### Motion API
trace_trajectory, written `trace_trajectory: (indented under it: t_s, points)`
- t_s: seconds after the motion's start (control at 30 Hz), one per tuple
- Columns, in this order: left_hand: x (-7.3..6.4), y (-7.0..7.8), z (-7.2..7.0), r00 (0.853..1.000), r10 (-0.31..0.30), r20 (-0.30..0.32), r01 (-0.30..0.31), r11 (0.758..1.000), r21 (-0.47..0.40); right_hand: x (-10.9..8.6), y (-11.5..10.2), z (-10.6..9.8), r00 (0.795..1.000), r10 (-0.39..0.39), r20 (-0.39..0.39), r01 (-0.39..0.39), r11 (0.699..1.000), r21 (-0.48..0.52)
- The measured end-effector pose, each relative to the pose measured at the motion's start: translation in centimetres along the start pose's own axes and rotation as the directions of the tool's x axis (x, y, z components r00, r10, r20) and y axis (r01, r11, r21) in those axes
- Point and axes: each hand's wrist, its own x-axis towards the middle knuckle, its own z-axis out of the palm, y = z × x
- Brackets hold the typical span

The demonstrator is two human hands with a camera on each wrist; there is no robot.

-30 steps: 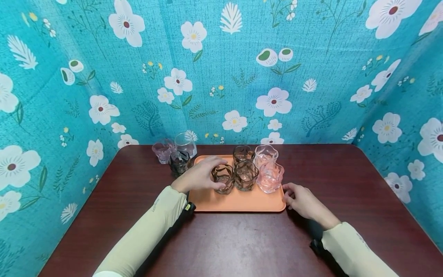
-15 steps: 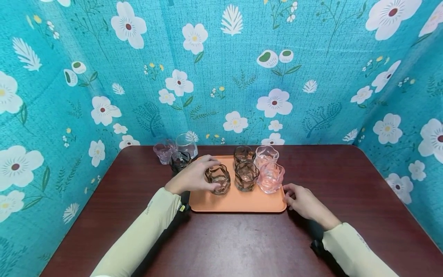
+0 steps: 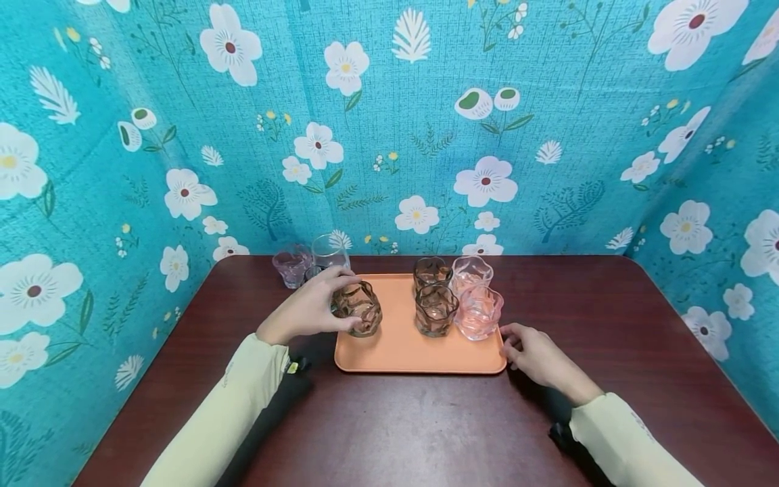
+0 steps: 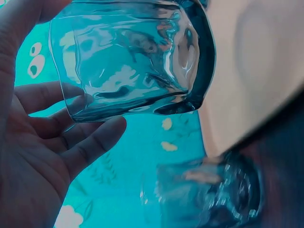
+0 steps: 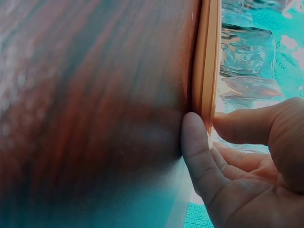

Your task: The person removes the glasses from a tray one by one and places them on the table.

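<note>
My left hand (image 3: 310,308) grips a brown wavy-sided glass (image 3: 364,308) over the left end of the orange tray (image 3: 389,362). In the left wrist view thumb and fingers reach round the glass (image 4: 123,61), and its base hangs above the tray surface. My right hand (image 3: 535,355) holds the tray's right edge; the right wrist view has thumb and a finger pinching the rim (image 5: 207,61). On the tray stand two more brown glasses, a front one (image 3: 435,314) and a back one (image 3: 432,270), beside a front pink glass (image 3: 479,314) and a paler one (image 3: 471,270) behind.
Left of the tray, at the table's back edge, stand a purplish glass (image 3: 292,264) and a clear glass (image 3: 331,251). A dark glass (image 3: 312,272) there is mostly hidden by my left hand. A blue flowered cloth (image 3: 389,135) rises behind the dark wooden table (image 3: 420,426).
My left hand has carried the brown glass leftward, away from the other glasses and towards the tray's left edge. My right hand stays at the tray's right edge.
</note>
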Motion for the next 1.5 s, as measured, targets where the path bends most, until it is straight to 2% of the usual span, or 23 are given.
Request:
trace_trajectory:
  t_s: [0.33, 0.53, 0.8, 0.97, 1.2, 1.37, 1.5]
  points:
    - [-3.5, -1.0, -2.7, 0.999, -0.029, -0.031, 0.032, 0.995, 0.096, 0.0, 0.0, 0.0, 1.000, 0.013, 0.004, -0.013, 1.000, -0.016]
    - [-6.2, -2.5, -3.5, 0.992, -0.122, -0.025, 0.124, 0.981, 0.152, 0.0, 0.0, 0.0, 1.000, 0.006, 0.007, -0.006, 1.000, -0.019]
    - [-8.6, -6.1, -3.0, 0.971, -0.236, -0.049, 0.240, 0.958, 0.157, 0.1, 0.1, -0.1, 1.000, 0.015, 0.005, -0.015, 1.000, -0.021]
    - [-8.8, -7.7, -2.9, 0.949, -0.306, -0.069, 0.313, 0.939, 0.145, 0.0, 0.0, 0.0, 1.000, 0.008, 0.011, -0.008, 1.000, -0.015]
    - [-7.9, -8.8, -2.8, 0.927, -0.365, -0.091, 0.375, 0.916, 0.146, 0.0, 0.1, 0.0, 1.000, 0.002, 0.000, -0.002, 1.000, -0.007]
    - [-7.4, -9.8, -2.5, 0.921, -0.375, -0.111, 0.387, 0.912, 0.135, 0.0, 0.1, 0.0, 1.000, -0.003, 0.001, 0.003, 1.000, -0.005]
    - [-7.2, -10.6, -2.5, 0.924, -0.360, -0.133, 0.375, 0.919, 0.120, 0.0, 0.1, 0.0, 1.000, -0.007, 0.000, 0.007, 1.000, -0.009]
